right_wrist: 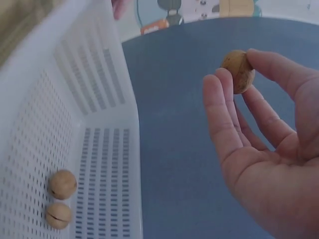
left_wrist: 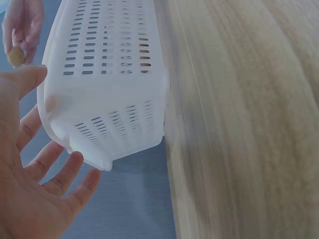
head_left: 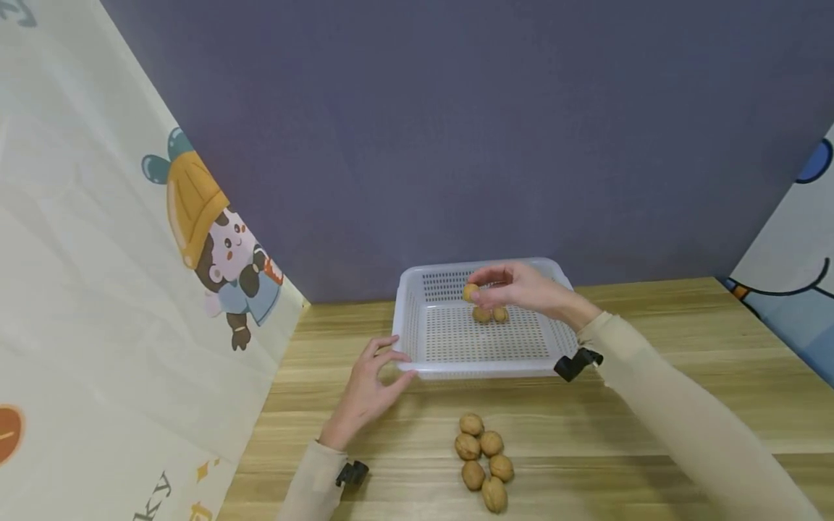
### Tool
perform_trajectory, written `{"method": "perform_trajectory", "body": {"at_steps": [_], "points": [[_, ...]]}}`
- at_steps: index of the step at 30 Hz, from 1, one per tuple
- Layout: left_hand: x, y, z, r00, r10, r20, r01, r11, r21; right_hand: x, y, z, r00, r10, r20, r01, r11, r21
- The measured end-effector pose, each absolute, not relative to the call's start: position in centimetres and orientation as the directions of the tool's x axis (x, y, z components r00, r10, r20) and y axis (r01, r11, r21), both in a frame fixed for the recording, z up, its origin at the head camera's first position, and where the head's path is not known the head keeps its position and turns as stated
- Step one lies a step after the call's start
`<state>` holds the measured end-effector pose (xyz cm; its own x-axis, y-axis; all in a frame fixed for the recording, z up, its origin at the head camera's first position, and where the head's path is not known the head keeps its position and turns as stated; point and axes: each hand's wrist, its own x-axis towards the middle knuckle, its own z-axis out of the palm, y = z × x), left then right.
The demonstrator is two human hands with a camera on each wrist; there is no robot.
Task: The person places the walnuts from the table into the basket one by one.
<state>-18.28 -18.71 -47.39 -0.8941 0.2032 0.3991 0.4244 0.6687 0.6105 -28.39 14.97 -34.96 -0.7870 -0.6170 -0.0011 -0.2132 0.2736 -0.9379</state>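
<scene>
A walnut point(head_left: 470, 291) is pinched between the thumb and fingertips of my right hand point(head_left: 521, 288), raised over the white plastic basket point(head_left: 482, 367). The right wrist view shows the same walnut point(right_wrist: 238, 70) at the fingertips of the right hand point(right_wrist: 269, 144). Two walnuts point(right_wrist: 63, 184) lie on the basket's perforated floor. At the basket's near left corner, my left hand point(head_left: 366, 391) holds the rim, with thumb and fingers spread around the corner. In the left wrist view, the left hand's point(left_wrist: 35, 194) fingertips meet the rim.
Several walnuts point(head_left: 491, 443) lie in a cluster on the wooden table point(head_left: 625, 427), in front of the basket. A dark blue-grey panel point(head_left: 456, 130) stands behind the basket. Cartoon-printed sheets point(head_left: 98, 239) rise at the left and right sides.
</scene>
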Motion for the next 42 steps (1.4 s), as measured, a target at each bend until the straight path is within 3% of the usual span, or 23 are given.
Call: {"method": "perform_trajectory", "body": {"at_steps": [19,32,42], "points": [[-18.4,-18.7,-47.6,-0.900,0.199,0.388,0.411,0.684,0.603,-35.5,16.8,-38.9,-0.883,-0.461,-0.090,-0.069,0.317,-0.946],[-18.4,-18.5,-47.8,-0.904,0.190,0.382,0.401,0.684,0.610,-36.8,18.3,-44.0,-0.868,-0.458,-0.194,-0.045,0.460,-0.887],[-18.5,-18.6,-47.8,-0.896,0.199,0.397,0.417,0.683,0.600,-37.0,17.9,-44.7,-0.836,-0.507,-0.211,-0.150,0.581,-0.800]]}}
